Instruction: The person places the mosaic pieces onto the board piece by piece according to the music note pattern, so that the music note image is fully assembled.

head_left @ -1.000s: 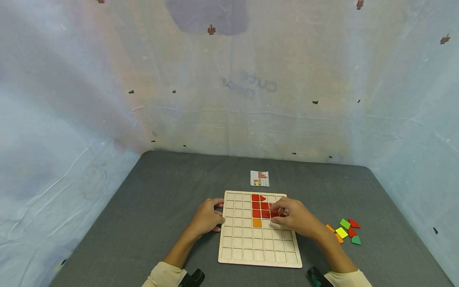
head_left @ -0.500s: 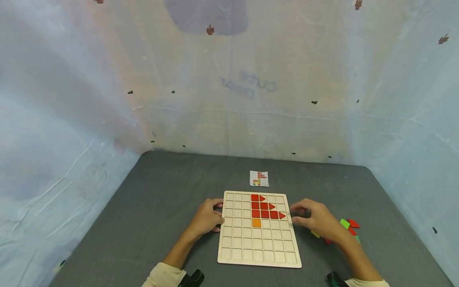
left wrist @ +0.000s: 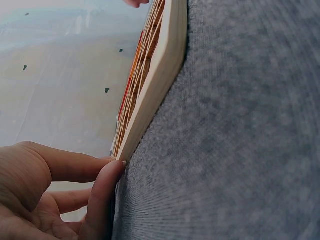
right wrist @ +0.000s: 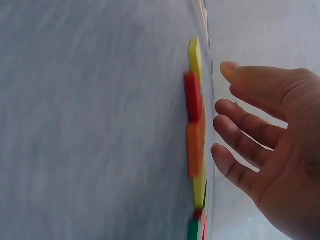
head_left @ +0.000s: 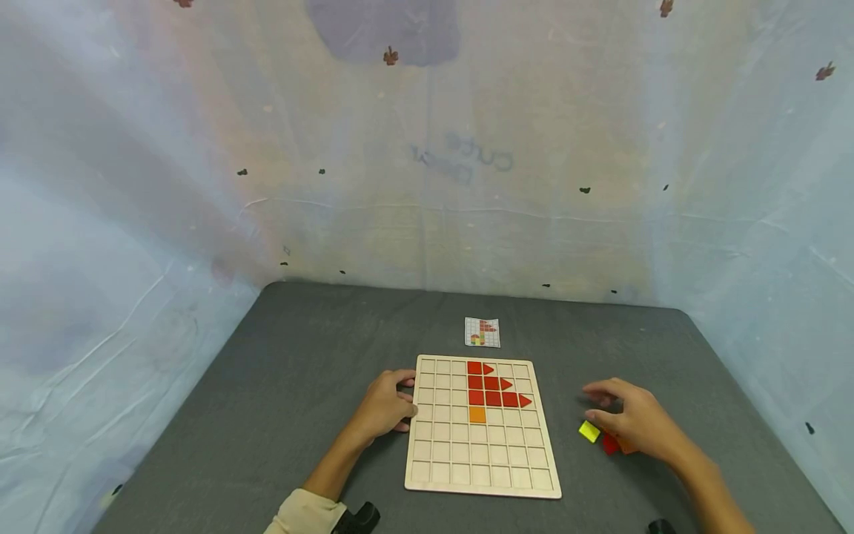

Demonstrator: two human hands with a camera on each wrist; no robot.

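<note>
A wooden grid board (head_left: pixel 440 452) lies on the grey table, its near part bare. Rows of red tiles (head_left: pixel 492 399) with pointed ends sit in its upper cells, and one orange square tile (head_left: pixel 477 414) is below them. My left hand (head_left: pixel 383 404) holds the board's left edge; in the left wrist view thumb and finger meet at the rim. My right hand (head_left: pixel 630 415) hovers over loose tiles at the right, fingers spread and apart from them. A yellow tile (head_left: pixel 589 431) and a red tile (head_left: pixel 610 443) show beside it; other tiles are hidden beneath the hand.
A small printed pattern card (head_left: pixel 482 332) lies beyond the board's far edge. In the right wrist view an orange tile (right wrist: pixel 194 150) and a green tile (right wrist: pixel 193 230) lie among the loose ones. A pale sheet wall (head_left: pixel 427 230) encloses the table.
My right hand has left the board, where a pointed red tile now ends the third row, and moved right over the loose tiles. The left hand stays put.
</note>
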